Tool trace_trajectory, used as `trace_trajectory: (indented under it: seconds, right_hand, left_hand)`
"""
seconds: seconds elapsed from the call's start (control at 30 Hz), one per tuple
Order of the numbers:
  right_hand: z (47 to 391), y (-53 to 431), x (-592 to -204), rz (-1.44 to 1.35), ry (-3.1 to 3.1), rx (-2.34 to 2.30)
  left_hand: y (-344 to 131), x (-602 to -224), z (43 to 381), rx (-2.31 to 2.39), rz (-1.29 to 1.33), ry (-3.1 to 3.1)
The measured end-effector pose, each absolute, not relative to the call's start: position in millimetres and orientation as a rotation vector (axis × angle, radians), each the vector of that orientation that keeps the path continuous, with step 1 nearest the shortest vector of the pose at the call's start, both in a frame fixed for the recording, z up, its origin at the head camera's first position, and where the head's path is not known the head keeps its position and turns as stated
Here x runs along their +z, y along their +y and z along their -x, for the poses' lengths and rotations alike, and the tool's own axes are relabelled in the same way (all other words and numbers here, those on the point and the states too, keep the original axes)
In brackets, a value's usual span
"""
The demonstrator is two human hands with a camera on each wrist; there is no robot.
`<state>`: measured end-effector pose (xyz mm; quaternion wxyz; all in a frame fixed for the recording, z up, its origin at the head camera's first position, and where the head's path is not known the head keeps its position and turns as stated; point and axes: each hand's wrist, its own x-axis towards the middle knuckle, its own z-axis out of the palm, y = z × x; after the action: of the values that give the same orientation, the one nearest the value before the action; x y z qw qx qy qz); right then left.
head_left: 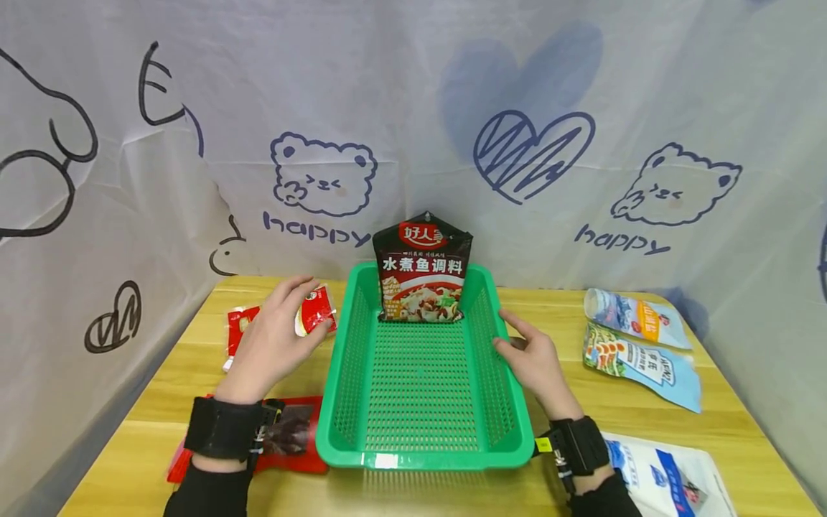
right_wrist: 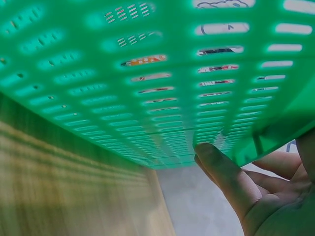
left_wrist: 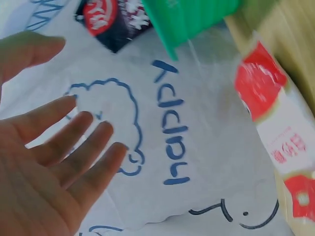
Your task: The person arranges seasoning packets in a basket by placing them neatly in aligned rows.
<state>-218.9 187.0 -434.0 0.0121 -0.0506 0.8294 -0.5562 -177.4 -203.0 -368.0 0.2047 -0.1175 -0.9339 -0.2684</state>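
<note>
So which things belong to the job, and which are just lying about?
Apparently in the job:
green perforated plastic basket, touched by the right hand
black-and-red packet, upright inside

Lying about:
red-and-white packet near the left hand
flat red packet, dark window
blue-and-orange pouch
light-blue pouch
white-and-blue bag

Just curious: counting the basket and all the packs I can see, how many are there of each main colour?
Green basket: 1
Black-and-red pack: 1
Red or red-and-white packs: 2
Bluish pouches: 2
White bag: 1
Total: 7
</note>
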Motion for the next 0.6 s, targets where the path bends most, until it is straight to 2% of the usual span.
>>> trace_trajectory:
  seconds: [0.6]
  right_hand:
    - [221.0, 187.1, -437.0, 0.135, 2.566, -1.739]
  left_hand:
    - [-241.9, -386.6, 234.4, -0.428, 0.361, -2.849]
